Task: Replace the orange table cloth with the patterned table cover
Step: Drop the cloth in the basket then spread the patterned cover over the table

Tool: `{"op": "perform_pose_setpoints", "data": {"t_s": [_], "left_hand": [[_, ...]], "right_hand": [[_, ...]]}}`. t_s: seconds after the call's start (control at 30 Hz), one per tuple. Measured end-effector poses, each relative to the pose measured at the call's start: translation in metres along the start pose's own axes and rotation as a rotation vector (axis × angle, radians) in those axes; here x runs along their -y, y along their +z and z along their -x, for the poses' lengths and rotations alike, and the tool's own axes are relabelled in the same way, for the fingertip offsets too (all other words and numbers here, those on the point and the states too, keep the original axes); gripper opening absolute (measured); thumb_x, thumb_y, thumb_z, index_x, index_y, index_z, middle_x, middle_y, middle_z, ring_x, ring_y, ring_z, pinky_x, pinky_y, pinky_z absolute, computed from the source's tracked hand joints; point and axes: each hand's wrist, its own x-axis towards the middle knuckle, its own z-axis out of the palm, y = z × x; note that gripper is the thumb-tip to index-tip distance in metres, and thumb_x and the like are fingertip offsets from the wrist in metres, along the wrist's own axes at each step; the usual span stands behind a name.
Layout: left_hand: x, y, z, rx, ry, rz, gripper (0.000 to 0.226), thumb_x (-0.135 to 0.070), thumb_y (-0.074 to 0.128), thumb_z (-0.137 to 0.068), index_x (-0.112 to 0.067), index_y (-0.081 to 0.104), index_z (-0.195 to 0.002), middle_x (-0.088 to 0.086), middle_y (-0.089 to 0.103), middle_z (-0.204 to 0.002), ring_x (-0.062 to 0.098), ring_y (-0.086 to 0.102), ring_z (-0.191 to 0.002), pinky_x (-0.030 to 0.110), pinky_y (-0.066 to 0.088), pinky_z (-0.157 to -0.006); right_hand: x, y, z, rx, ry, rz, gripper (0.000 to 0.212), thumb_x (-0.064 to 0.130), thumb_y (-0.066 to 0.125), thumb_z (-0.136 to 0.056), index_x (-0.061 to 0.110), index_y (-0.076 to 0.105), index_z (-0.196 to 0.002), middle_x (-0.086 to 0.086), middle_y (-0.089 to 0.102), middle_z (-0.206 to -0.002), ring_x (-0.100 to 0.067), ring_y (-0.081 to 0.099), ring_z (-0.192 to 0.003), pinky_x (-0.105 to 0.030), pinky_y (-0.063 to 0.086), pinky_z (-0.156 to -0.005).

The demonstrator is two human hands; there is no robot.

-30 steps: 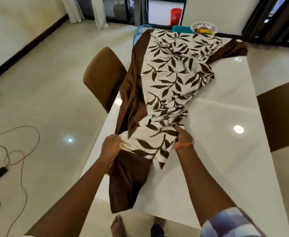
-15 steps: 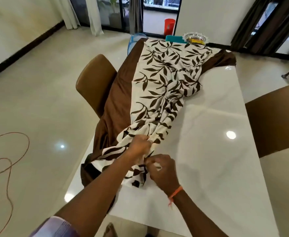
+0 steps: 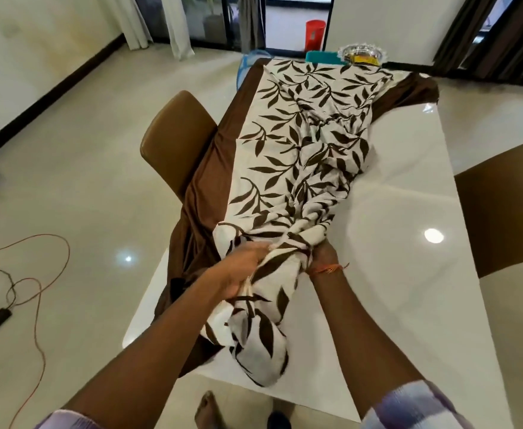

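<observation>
The patterned table cover [image 3: 300, 156], cream with dark brown leaves and a plain brown border, lies bunched lengthwise along the left half of the glossy white table [image 3: 402, 218]. Its brown border hangs over the table's left edge. My left hand [image 3: 241, 270] grips a gathered fold of the cover near the table's front. My right hand [image 3: 323, 253], with an orange thread on the wrist, holds the bunched cloth just to the right, its fingers tucked under the fabric. A loose end of the cover droops over the front edge. No orange cloth is in view.
A brown chair [image 3: 176, 140] stands at the table's left side and another [image 3: 507, 205] at the right. A glass bowl [image 3: 362, 52] and a teal item [image 3: 322, 56] sit at the far end. Cables [image 3: 21, 274] lie on the floor at left.
Both hands have shifted along the cover's near end and gathered it tighter. The loose end now hangs over the front edge. The camera has tilted, showing more of the room.
</observation>
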Motion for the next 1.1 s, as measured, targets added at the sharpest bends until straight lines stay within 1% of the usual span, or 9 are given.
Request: {"op": "perform_pose_setpoints", "data": {"t_s": [0.17, 0.33, 0.5, 0.63, 0.83, 0.9, 0.97, 1.07, 1.1], "left_hand": [[0.031, -0.009, -0.012, -0.451, 0.305, -0.588, 0.018, -0.02, 0.048, -0.099, -0.014, 0.065, -0.098, 0.002, 0.065, -0.095, 0.021, 0.062, -0.091, 0.029, 0.048, -0.076], [0.046, 0.039, 0.002, -0.701, 0.485, -0.897, 0.024, -0.011, 0.054, -0.089, -0.022, 0.06, -0.109, 0.001, 0.053, -0.114, 0.023, 0.052, -0.103, 0.042, 0.049, -0.088], [0.027, 0.112, 0.033, -0.19, 0.49, -0.439, 0.04, -0.063, 0.057, -0.086, -0.026, 0.067, -0.097, -0.01, 0.069, -0.086, 0.006, 0.065, -0.08, 0.026, 0.052, -0.07], [0.042, 0.132, 0.039, -0.104, 0.415, -0.661, 0.032, -0.037, 0.066, -0.087, -0.005, 0.063, -0.083, 0.003, 0.061, -0.075, 0.016, 0.057, -0.068, 0.028, 0.045, -0.063], [0.092, 0.142, 0.066, 0.375, 0.152, -0.406, 0.024, -0.028, 0.057, -0.096, -0.009, 0.063, -0.083, 0.009, 0.06, -0.077, 0.019, 0.056, -0.075, 0.031, 0.046, -0.077], [0.105, 0.151, 0.075, 0.483, 0.068, -0.354, 0.027, -0.031, 0.061, -0.093, -0.005, 0.067, -0.093, 0.014, 0.071, -0.092, 0.028, 0.067, -0.089, 0.04, 0.053, -0.092], [0.117, 0.161, 0.081, 0.566, -0.009, -0.322, 0.038, -0.033, 0.064, -0.089, 0.001, 0.066, -0.104, 0.023, 0.069, -0.109, 0.036, 0.066, -0.102, 0.045, 0.049, -0.102], [0.137, 0.174, 0.085, 0.59, -0.039, -0.314, 0.026, -0.032, 0.065, -0.089, -0.008, 0.065, -0.097, 0.022, 0.063, -0.102, 0.031, 0.059, -0.095, 0.044, 0.045, -0.099], [0.145, 0.178, 0.084, 0.567, -0.036, -0.32, 0.022, -0.032, 0.064, -0.091, -0.01, 0.064, -0.095, 0.019, 0.062, -0.099, 0.029, 0.059, -0.093, 0.043, 0.046, -0.097]], "right_hand": [[0.039, -0.035, 0.056, -0.437, -0.373, 0.128, 0.025, 0.023, 0.063, -0.088, 0.002, 0.068, -0.076, -0.004, 0.063, -0.07, -0.022, 0.055, -0.069, -0.03, 0.043, -0.065], [0.018, -0.065, 0.13, -0.424, -0.891, 0.498, 0.03, 0.022, 0.056, -0.097, 0.009, 0.066, -0.072, -0.001, 0.057, -0.063, -0.015, 0.05, -0.061, -0.028, 0.041, -0.061], [-0.025, -0.078, 0.191, -0.178, -1.387, 0.957, 0.013, 0.01, 0.06, -0.089, 0.004, 0.066, -0.08, -0.009, 0.06, -0.073, -0.018, 0.053, -0.065, -0.025, 0.04, -0.059], [-0.056, -0.099, 0.233, 0.053, -1.53, 1.116, 0.01, 0.01, 0.062, -0.086, 0.007, 0.072, -0.088, -0.005, 0.067, -0.075, -0.015, 0.06, -0.066, -0.025, 0.05, -0.059], [-0.05, -0.147, 0.249, -0.21, -0.512, 0.091, 0.044, 0.05, 0.054, -0.082, 0.01, 0.072, -0.08, -0.007, 0.07, -0.081, -0.024, 0.065, -0.083, -0.039, 0.052, -0.074], [-0.047, -0.164, 0.236, 0.011, -0.054, -0.178, 0.063, 0.065, 0.051, -0.083, 0.008, 0.076, -0.095, -0.014, 0.073, -0.098, -0.029, 0.07, -0.091, -0.041, 0.058, -0.079], [-0.038, -0.145, 0.239, -0.003, -0.14, -0.333, 0.067, 0.051, 0.036, -0.097, -0.006, 0.07, -0.104, -0.015, 0.07, -0.113, -0.02, 0.072, -0.085, -0.032, 0.059, -0.074], [-0.035, -0.131, 0.225, -0.369, -0.948, -0.5, 0.039, 0.005, 0.027, -0.103, -0.018, 0.043, -0.13, -0.004, 0.05, -0.144, 0.005, 0.053, -0.118, -0.008, 0.034, -0.103], [-0.038, -0.139, 0.22, -0.448, -0.892, -0.561, 0.106, 0.072, 0.036, -0.079, -0.021, 0.041, -0.129, -0.017, 0.05, -0.142, 0.009, 0.052, -0.117, -0.001, 0.031, -0.099]]}}
